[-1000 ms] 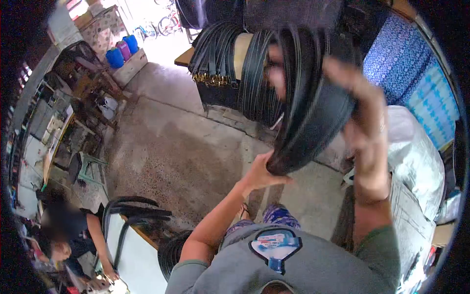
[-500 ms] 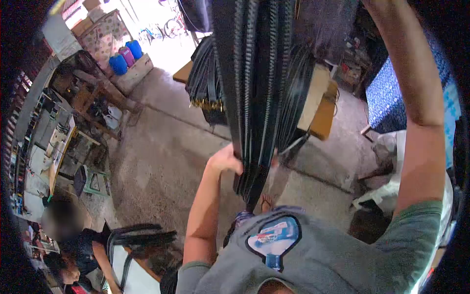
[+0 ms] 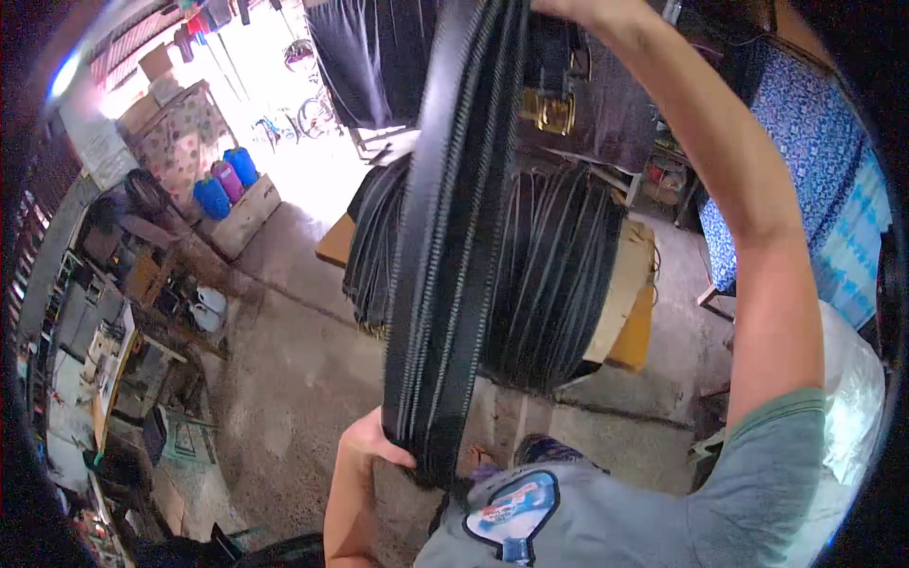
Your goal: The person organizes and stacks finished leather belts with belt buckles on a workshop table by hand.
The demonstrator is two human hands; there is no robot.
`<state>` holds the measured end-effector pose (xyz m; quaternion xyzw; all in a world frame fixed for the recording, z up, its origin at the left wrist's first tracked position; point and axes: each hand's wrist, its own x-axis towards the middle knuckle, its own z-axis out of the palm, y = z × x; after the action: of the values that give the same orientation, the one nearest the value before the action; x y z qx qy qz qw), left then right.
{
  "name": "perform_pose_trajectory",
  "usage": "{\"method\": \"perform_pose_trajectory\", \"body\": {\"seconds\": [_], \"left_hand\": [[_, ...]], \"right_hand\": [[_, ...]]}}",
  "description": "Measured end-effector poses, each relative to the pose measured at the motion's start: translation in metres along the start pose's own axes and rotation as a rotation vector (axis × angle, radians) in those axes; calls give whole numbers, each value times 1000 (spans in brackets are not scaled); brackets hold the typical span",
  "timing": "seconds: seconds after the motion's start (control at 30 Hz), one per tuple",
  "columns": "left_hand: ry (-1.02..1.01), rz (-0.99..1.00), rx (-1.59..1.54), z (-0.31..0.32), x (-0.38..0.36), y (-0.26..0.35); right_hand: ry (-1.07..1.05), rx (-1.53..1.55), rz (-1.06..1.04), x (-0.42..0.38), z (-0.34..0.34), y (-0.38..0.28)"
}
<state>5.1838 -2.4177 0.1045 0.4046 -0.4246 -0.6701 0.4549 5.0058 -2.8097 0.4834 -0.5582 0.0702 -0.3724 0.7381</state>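
Observation:
A long bundle of black belts (image 3: pixel 440 256) with pale stitched edges stretches upright in front of me, its top running out of the frame. My left hand (image 3: pixel 377 441) is closed around the lower end, thumb across the front and the other fingers hidden behind. At the top edge my right hand (image 3: pixel 579 9) grips the bundle's upper part; its fingertips are mostly out of sight. Gold-coloured buckles (image 3: pixel 552 114) hang just right of the bundle near the top. Behind it, a large pile of black belts (image 3: pixel 559 275) drapes over a wooden-edged stand (image 3: pixel 632 327).
On the left is a cluttered workbench (image 3: pixel 109 364) with a green stool (image 3: pixel 185 443) nearby. Blue and purple jugs (image 3: pixel 225 180) stand by a bright doorway. A blue patterned cloth (image 3: pixel 795 142) hangs over something at right, above a clear plastic-wrapped bulk (image 3: pixel 847 417).
My left hand and the bundle's lower end have moved down and left. My right hand has come into view at the top. The belt pile and the buckles show more; the person at lower left has left view.

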Motion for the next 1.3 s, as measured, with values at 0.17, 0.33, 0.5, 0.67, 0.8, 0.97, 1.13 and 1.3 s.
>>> {"method": "perform_pose_trajectory", "body": {"seconds": [0.17, 0.33, 0.5, 0.67, 0.8, 0.97, 1.13, 1.3], "left_hand": [[153, -195, 115, -25, -1, 37], [112, -95, -246, -8, 18, 64], [236, -219, -6, 0, 92, 92], [257, -201, 59, -2, 164, 115], [221, -324, 142, -14, 179, 100], [239, -428, 127, -18, 178, 18], [179, -524, 244, -29, 189, -26], [157, -357, 229, -36, 186, -33]], "right_hand": [[131, 65, 135, 52, -97, 40], [223, 37, 108, 88, -167, 79], [283, 113, 168, 106, -217, 112], [85, 45, 111, 139, -295, 147], [140, 23, 184, 129, -349, 193], [417, 274, 467, 67, -380, 284], [499, 371, 616, 58, -406, 314], [571, 134, 484, 57, -394, 300]]}}
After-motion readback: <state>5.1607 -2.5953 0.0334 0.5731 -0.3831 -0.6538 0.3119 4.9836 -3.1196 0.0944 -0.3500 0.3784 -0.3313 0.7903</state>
